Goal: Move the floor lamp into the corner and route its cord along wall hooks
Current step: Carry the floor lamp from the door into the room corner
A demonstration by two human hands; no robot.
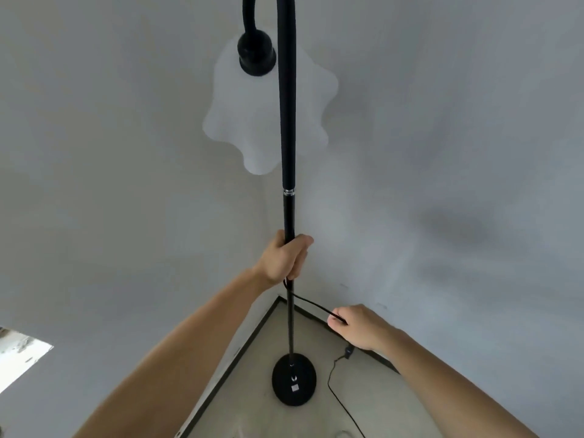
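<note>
- Right hand (358, 327): fingers pinch the thin, limp black cord (311, 303).
- Left hand (284, 259): fingers wrapped around the rigid, slim black floor lamp pole (289, 210); lamp stands in corner, likely top-heavy, white shade (249, 121) probably fragile.

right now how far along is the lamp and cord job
Done: the lamp base already stands in the corner. In hand: the left hand grips the pole while the right hand pinches the cord. Left: routing the cord; it trails loose on the floor and no wall hooks are visible.
</note>
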